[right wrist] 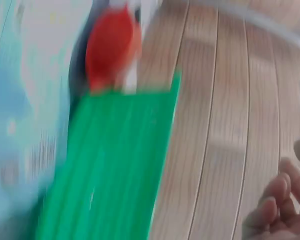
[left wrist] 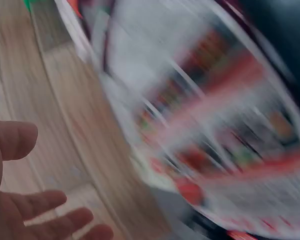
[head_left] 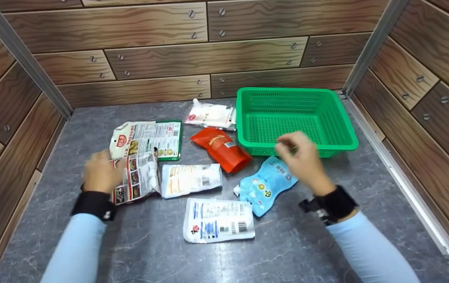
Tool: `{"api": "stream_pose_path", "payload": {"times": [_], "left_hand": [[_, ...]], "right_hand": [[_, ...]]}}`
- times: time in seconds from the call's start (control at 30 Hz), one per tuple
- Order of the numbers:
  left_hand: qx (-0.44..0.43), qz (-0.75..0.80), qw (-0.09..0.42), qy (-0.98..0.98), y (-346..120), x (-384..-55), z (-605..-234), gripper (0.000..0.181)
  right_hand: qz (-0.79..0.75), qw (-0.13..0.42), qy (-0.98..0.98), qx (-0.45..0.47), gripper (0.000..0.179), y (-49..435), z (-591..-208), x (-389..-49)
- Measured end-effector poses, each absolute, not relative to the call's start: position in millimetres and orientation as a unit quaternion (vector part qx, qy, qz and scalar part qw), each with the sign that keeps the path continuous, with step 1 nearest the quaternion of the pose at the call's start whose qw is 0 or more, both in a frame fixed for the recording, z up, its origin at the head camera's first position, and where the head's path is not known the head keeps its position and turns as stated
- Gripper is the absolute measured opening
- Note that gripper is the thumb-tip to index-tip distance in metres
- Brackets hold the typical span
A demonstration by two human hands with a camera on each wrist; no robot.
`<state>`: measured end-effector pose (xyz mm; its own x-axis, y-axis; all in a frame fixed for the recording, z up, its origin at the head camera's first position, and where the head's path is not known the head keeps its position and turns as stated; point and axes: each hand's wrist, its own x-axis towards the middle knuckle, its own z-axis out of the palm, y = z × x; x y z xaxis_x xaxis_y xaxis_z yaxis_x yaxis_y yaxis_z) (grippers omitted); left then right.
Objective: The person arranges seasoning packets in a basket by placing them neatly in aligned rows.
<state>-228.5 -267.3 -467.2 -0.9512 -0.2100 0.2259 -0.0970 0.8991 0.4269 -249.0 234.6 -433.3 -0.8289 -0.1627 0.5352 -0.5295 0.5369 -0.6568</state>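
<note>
My left hand [head_left: 102, 172] is beside a pouch printed with food pictures [head_left: 136, 177]. In the left wrist view, its fingers [left wrist: 45, 204] are spread with a gap to that blurred pouch [left wrist: 205, 130]. Over the front rim of a green basket [head_left: 297, 148] hovers my right hand [head_left: 301, 159], above and right of a light-blue spouted pouch [head_left: 265, 186]. Its fingers [right wrist: 277, 200] bend loosely in the right wrist view, and I see nothing held there. A red pouch [head_left: 224, 149] lies left of the basket.
Two white pouches, one with orange print [head_left: 191, 180] and one with blue print [head_left: 219, 220], lie between the arms. Behind the printed pouch is a green-edged packet [head_left: 151, 135]. A clear white packet [head_left: 211, 114] touches the basket's left side. Wood-patterned walls [head_left: 161, 63] enclose the grey surface.
</note>
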Motion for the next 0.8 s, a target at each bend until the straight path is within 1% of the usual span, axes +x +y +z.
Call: {"api": "stream_pose_path", "payload": {"times": [0.07,0.13,0.27,0.37,0.53,0.7,0.77,0.8], "left_hand": [[0.127,-0.203,0.098,-0.966,-287.1,-222.3,-471.2,0.071],[0.173,-0.204,0.047,-0.963,-303.8,-217.1,-475.9,0.086],[0.220,-0.219,-0.034,-0.950,-325.8,-211.1,-486.3,0.105],[0.228,-0.238,-0.076,-0.941,-332.7,-209.9,-492.1,0.110],[0.231,-0.250,-0.101,-0.935,-339.1,-210.5,-498.3,0.110],[0.229,-0.257,-0.125,-0.930,-343.7,-210.3,-501.7,0.112],[0.236,-0.278,-0.120,-0.923,-344.2,-210.0,-502.9,0.110],[0.239,-0.290,-0.113,-0.920,-344.5,-210.0,-503.7,0.106]], "right_hand": [[0.444,0.163,-0.848,0.240,0.011,217.4,-437.7,-242.1],[0.444,0.125,-0.846,0.268,0.009,202.2,-442.2,-236.5],[0.421,0.080,-0.853,0.297,0.009,181.7,-451.4,-226.9],[0.411,0.060,-0.858,0.301,0.010,173.7,-458.8,-223.5],[0.413,0.040,-0.857,0.306,0.005,167.6,-466.8,-222.3],[0.420,0.024,-0.854,0.305,0.006,166.1,-469.7,-221.2],[0.421,0.021,-0.854,0.305,0.006,166.2,-470.3,-220.7],[0.421,0.021,-0.854,0.304,0.006,166.1,-470.7,-220.5]]}}
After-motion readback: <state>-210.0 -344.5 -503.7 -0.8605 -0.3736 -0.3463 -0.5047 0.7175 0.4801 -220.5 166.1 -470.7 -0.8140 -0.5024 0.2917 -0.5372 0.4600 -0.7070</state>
